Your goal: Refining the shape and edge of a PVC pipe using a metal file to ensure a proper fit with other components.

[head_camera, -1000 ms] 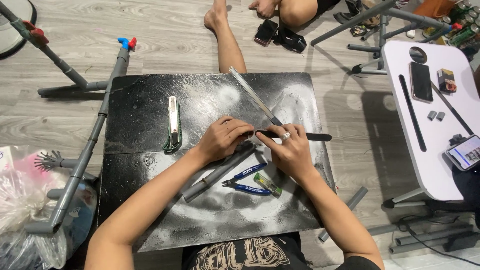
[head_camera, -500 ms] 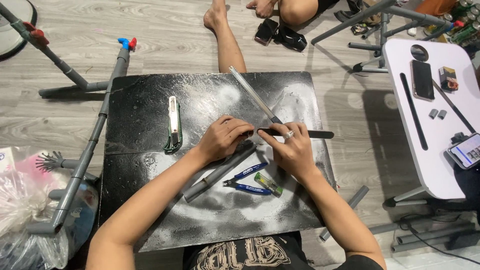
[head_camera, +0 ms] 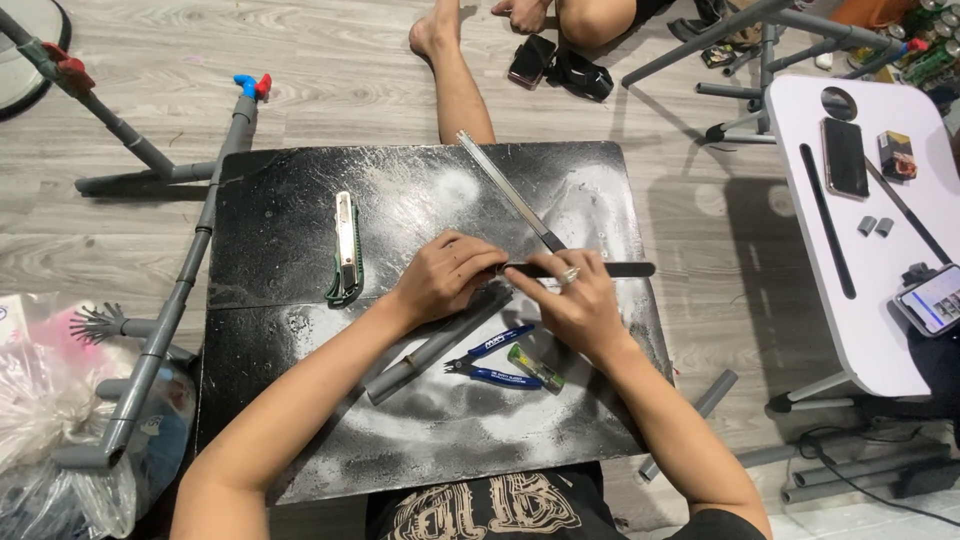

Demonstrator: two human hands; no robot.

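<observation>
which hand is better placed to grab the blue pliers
Right, probably. The right hand lies just above the blue pliers, while the left hand is pressed on the grey pipe.

Head view, steeply down, near

Even, bright indoor light from overhead. Soft shadows fall beneath the white side table (head_camera: 850, 300); pale glare streaks the black worktop (head_camera: 420, 200). Focus is sharp throughout, with slight wide-angle bending at the frame edges.
</observation>
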